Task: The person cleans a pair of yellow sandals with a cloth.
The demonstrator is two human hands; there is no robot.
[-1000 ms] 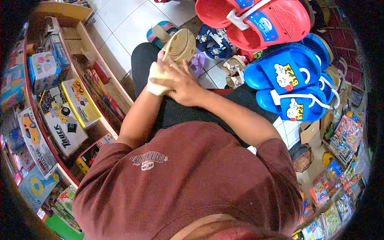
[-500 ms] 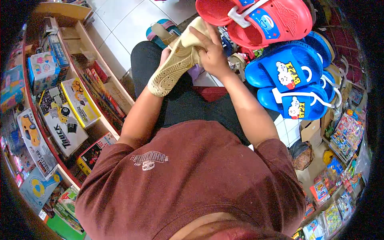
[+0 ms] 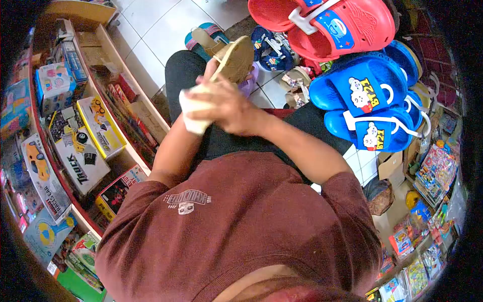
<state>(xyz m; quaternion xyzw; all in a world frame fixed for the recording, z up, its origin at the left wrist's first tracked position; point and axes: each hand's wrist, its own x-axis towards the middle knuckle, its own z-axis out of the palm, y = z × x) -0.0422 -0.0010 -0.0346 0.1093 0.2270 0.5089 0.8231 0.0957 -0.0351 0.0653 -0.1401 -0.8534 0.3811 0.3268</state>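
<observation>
A beige sandal (image 3: 240, 59) is tilted up over my lap, its toe end pointing away from me. My left hand (image 3: 210, 70), mostly hidden behind the sandal and my other hand, is closed around it. My right hand (image 3: 229, 108) lies across the near part of the sandal, pressing a cream cloth (image 3: 195, 113) against it. Motion blurs the right fingers, and the cloth hangs out on their left side. Past the sandal, a teal slipper (image 3: 217, 31) is on the tiled floor.
Blue slippers (image 3: 365, 90) and red clogs (image 3: 347, 30) hang at my right. Navy sandals (image 3: 274, 50) and floral sandals (image 3: 296, 83) lie ahead. Wooden shelving (image 3: 136, 108) with boxed toys, including a truck box (image 3: 80, 158), runs along my left. Packaged goods (image 3: 435, 166) stand at far right.
My right hand and the cloth have swept from the sandal's far end down towards me and to the left. The sandal has turned, showing less of its patterned sole.
</observation>
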